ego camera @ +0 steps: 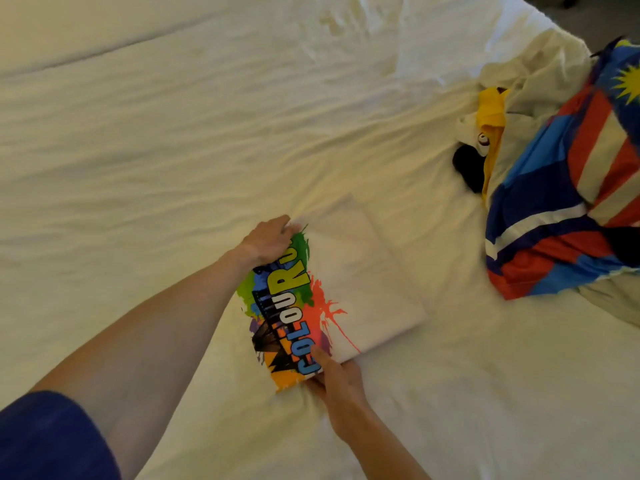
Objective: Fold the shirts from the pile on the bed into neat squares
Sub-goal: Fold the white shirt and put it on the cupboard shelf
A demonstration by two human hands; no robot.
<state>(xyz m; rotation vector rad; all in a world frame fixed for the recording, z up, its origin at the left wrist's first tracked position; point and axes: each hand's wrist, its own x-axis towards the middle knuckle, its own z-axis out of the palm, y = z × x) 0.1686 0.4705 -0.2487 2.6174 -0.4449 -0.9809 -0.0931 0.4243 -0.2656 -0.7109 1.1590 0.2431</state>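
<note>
On the bed [173, 133], near the middle of the white sheet, lay a white shirt [363, 271] folded into a small, almost square shape. It had a bright picture on it with splashes of green, orange, blue and purple, and big letters that looked like "COLOUR". The left hand [268, 240] was at the far left corner of the shirt. Its fingers [285, 230] were curled down over the edge of the cloth and held it. The right hand [337, 379] was at the near corner of the shirt. Its thumb lay on top of the picture and its other fingers were tucked under the cloth, so it pinched that corner. Both bare arms reached out from the bottom of the view, and a dark blue sleeve [45, 441] showed on the left arm. Well apart from the shirt, at the right side of the bed, sat the pile of clothes [519, 116]. On top was a shirt with red and white stripes [571, 202], blue patches and a yellow sun shape. Beside it were some white cloth, a yellow piece [491, 112] and a small black thing [467, 164]. The sheet had many soft wrinkles.
</note>
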